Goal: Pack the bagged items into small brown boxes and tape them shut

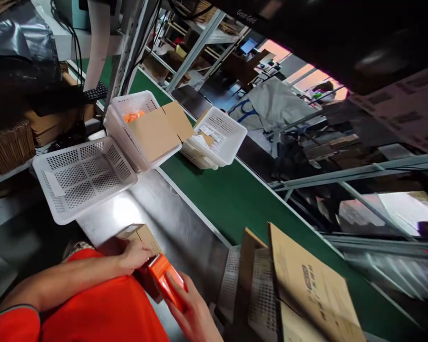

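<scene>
Low in the view, my right hand [190, 304] is wrapped round an orange tape dispenser [168, 281]. The front end of the dispenser lies against a small brown cardboard box [147, 237] near my body. My left hand [137, 256] rests closed at the edge of this box, beside the dispenser's front, with its fingers pressed on the cardboard. The lower part of the box is partly hidden behind the dispenser and my left hand.
A white basket [87, 178] stands left on the metal table [178, 228]. Behind it, another basket [142, 97] holds a flat cardboard piece [157, 133]. One more basket [231, 135] sits by the green conveyor [214, 199]. An open carton [314, 285] stands right.
</scene>
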Demonstrator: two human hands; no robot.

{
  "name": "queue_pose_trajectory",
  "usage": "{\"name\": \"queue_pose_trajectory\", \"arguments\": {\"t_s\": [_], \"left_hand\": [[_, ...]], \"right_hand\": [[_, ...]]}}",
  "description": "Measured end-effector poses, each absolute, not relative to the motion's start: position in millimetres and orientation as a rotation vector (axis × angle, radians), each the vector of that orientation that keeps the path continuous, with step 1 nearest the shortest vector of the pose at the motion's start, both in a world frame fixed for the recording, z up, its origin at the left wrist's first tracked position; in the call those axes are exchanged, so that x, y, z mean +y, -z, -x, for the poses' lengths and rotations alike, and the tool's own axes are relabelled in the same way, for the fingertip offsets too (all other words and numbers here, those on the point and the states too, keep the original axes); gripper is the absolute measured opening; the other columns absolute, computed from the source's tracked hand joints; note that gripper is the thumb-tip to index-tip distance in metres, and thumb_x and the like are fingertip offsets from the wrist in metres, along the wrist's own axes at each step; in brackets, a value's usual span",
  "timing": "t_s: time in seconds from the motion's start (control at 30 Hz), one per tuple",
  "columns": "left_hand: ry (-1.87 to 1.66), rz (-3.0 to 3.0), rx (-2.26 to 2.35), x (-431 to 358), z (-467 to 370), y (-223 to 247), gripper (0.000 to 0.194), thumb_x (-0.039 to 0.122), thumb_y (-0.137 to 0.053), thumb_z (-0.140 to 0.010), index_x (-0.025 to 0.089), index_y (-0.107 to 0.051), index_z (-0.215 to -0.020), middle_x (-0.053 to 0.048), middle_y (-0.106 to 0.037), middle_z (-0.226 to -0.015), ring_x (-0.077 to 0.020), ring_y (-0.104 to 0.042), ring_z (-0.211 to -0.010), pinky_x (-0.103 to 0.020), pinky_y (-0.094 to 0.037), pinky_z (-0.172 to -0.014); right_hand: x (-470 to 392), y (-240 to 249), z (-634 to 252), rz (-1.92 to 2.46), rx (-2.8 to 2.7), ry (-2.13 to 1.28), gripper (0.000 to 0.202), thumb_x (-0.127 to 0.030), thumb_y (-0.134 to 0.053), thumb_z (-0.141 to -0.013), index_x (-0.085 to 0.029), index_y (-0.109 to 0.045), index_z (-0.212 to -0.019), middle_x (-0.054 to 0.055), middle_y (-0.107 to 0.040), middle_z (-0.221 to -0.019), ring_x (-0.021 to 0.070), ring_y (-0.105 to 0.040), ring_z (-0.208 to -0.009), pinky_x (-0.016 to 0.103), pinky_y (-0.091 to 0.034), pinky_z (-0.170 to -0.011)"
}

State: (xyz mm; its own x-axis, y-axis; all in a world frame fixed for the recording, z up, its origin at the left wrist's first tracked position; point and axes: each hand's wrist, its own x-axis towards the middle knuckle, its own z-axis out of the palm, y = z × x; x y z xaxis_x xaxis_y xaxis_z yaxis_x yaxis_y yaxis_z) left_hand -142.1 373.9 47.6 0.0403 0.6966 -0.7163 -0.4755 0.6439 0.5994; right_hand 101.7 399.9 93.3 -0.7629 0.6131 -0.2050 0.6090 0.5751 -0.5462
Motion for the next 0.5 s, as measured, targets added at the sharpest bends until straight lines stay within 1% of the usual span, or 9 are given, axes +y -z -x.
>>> {"name": "queue_pose_trajectory", "arguments": {"t_s": [0.1,0.2,0.33,0.43,0.5], "left_hand": [[-0.914,-0.311,1.331,388.1,177.1,-43.6,0.028,0.025,-0.068,-0.086,0.016,-0.066,-0.06,0.0,-0.062,-0.055,-0.0128,-0.054,-0.05,-0.026,-0.041,-0.053],[-0.952,-0.363,1.475,403.4,227.2,-28.1,0.025,0.023,-0.061,-0.09,0.014,-0.068,-0.067,-0.002,-0.067,-0.062,-0.0122,-0.059,-0.053,-0.024,-0.041,-0.053],[-0.96,-0.407,1.668,414.0,270.2,2.5,0.028,0.03,-0.06,-0.094,0.015,-0.067,-0.071,-0.002,-0.068,-0.065,-0.0109,-0.059,-0.053,-0.021,-0.041,-0.053],[-0.911,-0.454,1.717,407.7,266.5,22.0,0.034,0.037,-0.056,-0.097,0.016,-0.066,-0.073,-0.004,-0.071,-0.069,-0.0131,-0.062,-0.056,-0.023,-0.043,-0.054],[-0.866,-0.51,1.731,398.1,253.1,30.7,0.037,0.04,-0.053,-0.098,0.017,-0.066,-0.073,-0.005,-0.073,-0.073,-0.0162,-0.067,-0.064,-0.024,-0.046,-0.058]], "right_hand": [[399.4,-98.7,-100.1,1.229,-2.817,-1.016,0.054,-0.033,-0.054,-0.098,-0.031,-0.062,-0.151,0.015,-0.066,-0.133,0.0282,-0.072,-0.115,0.039,-0.061,-0.099],[399.2,-105.7,-89.5,1.345,-2.847,-0.96,0.053,-0.037,-0.053,-0.099,-0.031,-0.062,-0.152,0.014,-0.067,-0.125,0.0264,-0.073,-0.106,0.038,-0.06,-0.097],[406.1,-113.3,-62.4,1.352,-2.995,-0.821,0.054,-0.039,-0.052,-0.102,-0.033,-0.059,-0.154,0.013,-0.067,-0.118,0.0255,-0.072,-0.099,0.036,-0.06,-0.09],[414.1,-116.0,-45.7,1.369,-3.099,-0.714,0.053,-0.039,-0.054,-0.101,-0.035,-0.06,-0.153,0.011,-0.068,-0.114,0.0256,-0.072,-0.094,0.037,-0.06,-0.085],[417.9,-117.7,-38.9,1.371,-3.14,-0.679,0.053,-0.039,-0.054,-0.101,-0.034,-0.061,-0.153,0.011,-0.068,-0.112,0.0248,-0.072,-0.089,0.036,-0.06,-0.082]]}}
